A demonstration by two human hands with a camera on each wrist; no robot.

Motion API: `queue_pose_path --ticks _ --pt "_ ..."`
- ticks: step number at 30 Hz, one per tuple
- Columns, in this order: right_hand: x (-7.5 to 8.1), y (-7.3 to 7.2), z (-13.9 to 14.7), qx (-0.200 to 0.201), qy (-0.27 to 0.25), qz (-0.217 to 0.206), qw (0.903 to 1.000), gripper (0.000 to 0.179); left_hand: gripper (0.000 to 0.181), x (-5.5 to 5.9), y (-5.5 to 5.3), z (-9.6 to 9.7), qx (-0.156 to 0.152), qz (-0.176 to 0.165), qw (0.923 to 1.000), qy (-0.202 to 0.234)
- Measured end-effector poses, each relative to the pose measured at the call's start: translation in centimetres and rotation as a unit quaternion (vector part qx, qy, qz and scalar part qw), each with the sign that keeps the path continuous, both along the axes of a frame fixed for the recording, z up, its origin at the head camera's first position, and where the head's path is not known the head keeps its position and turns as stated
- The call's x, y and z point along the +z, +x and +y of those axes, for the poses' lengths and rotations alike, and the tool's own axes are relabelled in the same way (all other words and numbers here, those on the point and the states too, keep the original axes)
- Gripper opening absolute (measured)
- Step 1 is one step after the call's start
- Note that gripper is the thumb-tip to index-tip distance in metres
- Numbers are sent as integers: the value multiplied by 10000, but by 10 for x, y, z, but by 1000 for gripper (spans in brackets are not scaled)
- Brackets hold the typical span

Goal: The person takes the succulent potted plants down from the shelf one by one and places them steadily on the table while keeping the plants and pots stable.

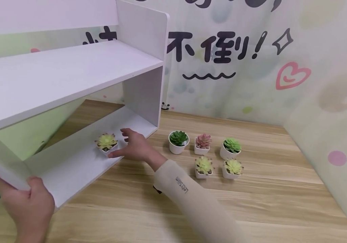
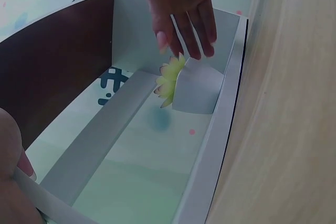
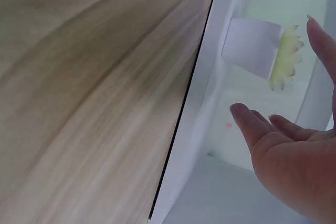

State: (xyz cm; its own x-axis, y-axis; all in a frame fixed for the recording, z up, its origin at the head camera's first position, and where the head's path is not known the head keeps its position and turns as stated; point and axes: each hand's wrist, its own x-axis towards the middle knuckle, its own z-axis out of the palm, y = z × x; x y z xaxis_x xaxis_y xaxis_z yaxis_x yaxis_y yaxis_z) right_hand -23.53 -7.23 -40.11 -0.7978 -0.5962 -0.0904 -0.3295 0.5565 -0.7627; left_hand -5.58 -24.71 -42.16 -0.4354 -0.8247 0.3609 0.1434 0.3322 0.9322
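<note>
A small succulent (image 1: 106, 141) with yellow-green, pink-tipped leaves stands in a white pot (image 2: 197, 88) on the bottom board of a white shelf (image 1: 79, 158). Just to its right is my right hand (image 1: 135, 145), thumb and fingers spread. The right wrist view shows a gap between this hand (image 3: 294, 150) and the pot (image 3: 252, 45). My left hand (image 1: 28, 202) grips the lower left side panel of the shelf, thumb on the inner face and fingers behind. In the left wrist view only part of that hand (image 2: 9, 166) shows at the edge.
On the wooden table (image 1: 282, 189), right of the shelf, several potted succulents stand in two rows: dark green (image 1: 178, 140), reddish (image 1: 203, 143), bright green (image 1: 231, 148) and two yellow-green ones (image 1: 204, 167). A printed wall cloth (image 1: 252, 94) hangs behind. The shelf's middle board (image 1: 70, 74) overhangs the bottom one.
</note>
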Motion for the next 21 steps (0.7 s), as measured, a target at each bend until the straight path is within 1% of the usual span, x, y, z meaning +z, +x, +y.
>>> queue_pose_path --ticks 4,10,14,17,21 --pt "-8 -4 -6 115 -121 -143 9998 96 76 -3 2 3 55 -114 9999 88" --pt "-17 -5 -17 251 -270 -309 9988 96 76 -5 3 5 39 -2 9999 -94" --pt "-21 -8 -25 253 -272 -65 9993 93 76 -2 1 4 83 139 9996 -238" --pt "-23 -9 -30 216 -238 111 9994 85 77 1 1 4 111 212 9994 -265" --pt "-24 -7 -32 56 -140 204 9997 74 76 3 1 5 148 138 9996 -190"
